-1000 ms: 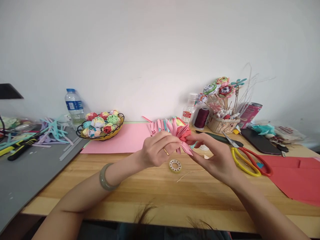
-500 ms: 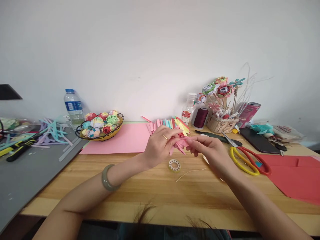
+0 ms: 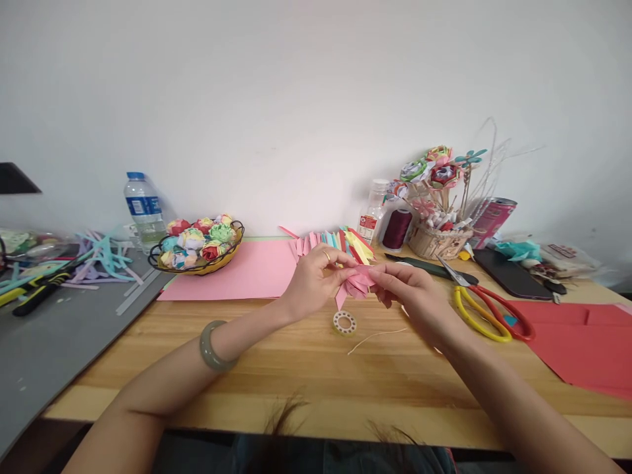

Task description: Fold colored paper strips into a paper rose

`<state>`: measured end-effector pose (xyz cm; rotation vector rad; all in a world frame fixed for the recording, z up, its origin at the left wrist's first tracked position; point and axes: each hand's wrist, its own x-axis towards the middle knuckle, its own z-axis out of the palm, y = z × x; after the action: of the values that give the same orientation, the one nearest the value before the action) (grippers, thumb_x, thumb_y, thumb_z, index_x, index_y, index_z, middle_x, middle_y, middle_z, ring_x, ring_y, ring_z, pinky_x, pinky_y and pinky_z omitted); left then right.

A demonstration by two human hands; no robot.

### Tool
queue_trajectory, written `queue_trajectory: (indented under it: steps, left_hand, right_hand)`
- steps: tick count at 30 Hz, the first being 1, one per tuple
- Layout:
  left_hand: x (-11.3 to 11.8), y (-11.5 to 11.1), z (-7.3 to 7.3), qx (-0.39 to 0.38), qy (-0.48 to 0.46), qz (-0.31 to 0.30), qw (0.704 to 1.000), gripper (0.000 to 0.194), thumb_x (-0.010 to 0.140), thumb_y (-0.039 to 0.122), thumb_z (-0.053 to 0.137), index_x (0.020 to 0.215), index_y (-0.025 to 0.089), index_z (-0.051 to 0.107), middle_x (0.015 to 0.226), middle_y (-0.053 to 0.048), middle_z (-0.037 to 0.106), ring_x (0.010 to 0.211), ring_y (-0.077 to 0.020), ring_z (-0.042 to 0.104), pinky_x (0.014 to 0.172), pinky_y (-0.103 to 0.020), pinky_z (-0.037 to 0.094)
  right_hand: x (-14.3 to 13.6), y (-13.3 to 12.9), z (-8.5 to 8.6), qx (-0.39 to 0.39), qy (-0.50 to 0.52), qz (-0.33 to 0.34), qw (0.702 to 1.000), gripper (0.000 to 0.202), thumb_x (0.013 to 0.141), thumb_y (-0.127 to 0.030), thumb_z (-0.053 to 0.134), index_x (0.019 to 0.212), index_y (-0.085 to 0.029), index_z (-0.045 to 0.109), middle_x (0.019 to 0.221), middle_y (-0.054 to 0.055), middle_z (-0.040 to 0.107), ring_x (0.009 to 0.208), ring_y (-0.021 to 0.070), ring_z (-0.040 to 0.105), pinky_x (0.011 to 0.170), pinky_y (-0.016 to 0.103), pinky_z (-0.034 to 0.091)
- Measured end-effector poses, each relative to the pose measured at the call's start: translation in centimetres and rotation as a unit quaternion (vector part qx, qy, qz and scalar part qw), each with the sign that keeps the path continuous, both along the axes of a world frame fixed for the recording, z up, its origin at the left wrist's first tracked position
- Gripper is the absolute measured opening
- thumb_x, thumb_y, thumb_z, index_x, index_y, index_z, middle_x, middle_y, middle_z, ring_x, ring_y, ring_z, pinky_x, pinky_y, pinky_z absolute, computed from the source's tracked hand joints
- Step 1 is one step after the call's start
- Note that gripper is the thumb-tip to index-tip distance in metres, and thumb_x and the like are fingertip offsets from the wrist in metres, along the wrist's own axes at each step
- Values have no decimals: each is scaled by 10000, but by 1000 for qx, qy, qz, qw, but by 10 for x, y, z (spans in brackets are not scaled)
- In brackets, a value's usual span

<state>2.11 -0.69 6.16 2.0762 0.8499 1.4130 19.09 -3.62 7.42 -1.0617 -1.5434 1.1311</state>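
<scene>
Between my two hands a folded pink paper flower [image 3: 359,284] is held above the table, its petals fanned downward. My left hand [image 3: 318,280] pinches its left side, with a ring on one finger and a bangle on the wrist. On the right edge, the thumb and fingertips of my right hand [image 3: 407,286] press the paper. Just below lies a small roll of tape [image 3: 344,323], and a short piece of string [image 3: 375,337] is to its right. Behind my hands, a row of folded coloured paper strips [image 3: 328,241] is partly hidden.
A basket of paper flowers [image 3: 197,266] and a water bottle [image 3: 143,207] stand left, beyond pink paper sheets [image 3: 232,280]. Scissors [image 3: 481,309], a phone [image 3: 513,275] and red paper [image 3: 587,342] lie right. A thread spool [image 3: 396,230] and flower pot [image 3: 439,242] stand behind.
The pink paper flower has turned between my fingers, so more of its fanned petals face me. Both hands stay in nearly the same place.
</scene>
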Motion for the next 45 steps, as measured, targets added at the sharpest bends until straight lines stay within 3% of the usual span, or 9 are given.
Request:
queue_trajectory:
  steps: [5, 8, 17, 20, 26, 29, 33, 40, 45]
  left_hand:
    - [0, -2, 1, -23, -10, -4, 1000, 128, 757, 263, 580, 832, 175, 637, 808, -33, 609, 775, -120, 557, 679, -259, 469]
    - [-2, -1, 4, 42, 34, -7, 999, 152, 771, 235, 564, 902, 195, 631, 823, -37, 599, 811, -126, 536, 707, -274, 464]
    - [-3, -2, 4, 252, 40, -12, 967, 92, 738, 129, 585, 754, 205, 634, 752, -11, 539, 753, -109, 507, 685, -269, 437]
    - [-1, -4, 1, 267, 52, -31, 962, 146, 739, 102, 556, 741, 219, 644, 711, -6, 565, 722, -110, 512, 671, -267, 434]
    - [2, 0, -7, 0, -24, -14, 1000, 108, 756, 162, 530, 827, 166, 611, 811, -39, 610, 775, -123, 564, 681, -262, 471]
    - [2, 9, -13, -86, -16, -11, 996, 132, 726, 250, 592, 821, 163, 623, 865, -46, 585, 769, -121, 557, 685, -264, 471]
    - [1, 20, -22, -112, 47, 7, 993, 155, 654, 287, 659, 755, 170, 657, 923, -58, 549, 885, -157, 532, 766, -304, 454]
    - [4, 22, -29, -349, 19, -97, 932, 149, 667, 173, 597, 802, 125, 638, 784, -38, 633, 719, -113, 567, 690, -256, 449]
    - [1, 20, -25, -415, -5, -128, 901, 202, 663, 205, 614, 856, 144, 618, 826, -33, 623, 723, -99, 564, 653, -227, 430]
  right_hand:
    - [1, 3, -5, -16, 17, 10, 1000, 238, 732, -377, 588, 647, -155, 596, 574, -9, 508, 514, 81, 409, 467, 222, 305]
    - [1, 3, -4, 2, -1, 3, 1000, 232, 747, -367, 565, 651, -156, 587, 570, -14, 502, 517, 82, 403, 471, 222, 296]
    - [-4, -6, 1, 117, -99, -53, 987, 233, 832, -351, 451, 706, -175, 538, 643, -7, 504, 583, 107, 442, 528, 233, 345]
    - [-4, -4, -5, 195, -131, -87, 968, 205, 847, -340, 437, 759, -181, 532, 716, 15, 548, 639, 123, 489, 570, 240, 381]
    - [-1, 7, -19, 273, -239, -137, 922, 172, 857, -275, 412, 768, -183, 528, 722, 28, 570, 632, 134, 482, 567, 251, 356]
    - [0, 14, -24, 228, -226, -103, 942, 190, 847, -301, 425, 739, -181, 525, 688, 20, 551, 621, 132, 469, 564, 254, 358]
    - [0, 24, -34, 104, -141, -42, 984, 242, 818, -386, 446, 741, -172, 528, 680, 12, 523, 609, 121, 471, 547, 248, 392]
    - [-1, 32, -45, 8, -111, -36, 993, 291, 747, -448, 500, 716, -161, 543, 615, -12, 496, 538, 101, 434, 457, 224, 369]
    - [-1, 31, -44, 21, -99, -44, 994, 320, 752, -471, 502, 713, -157, 550, 634, -9, 510, 555, 94, 431, 487, 223, 366]
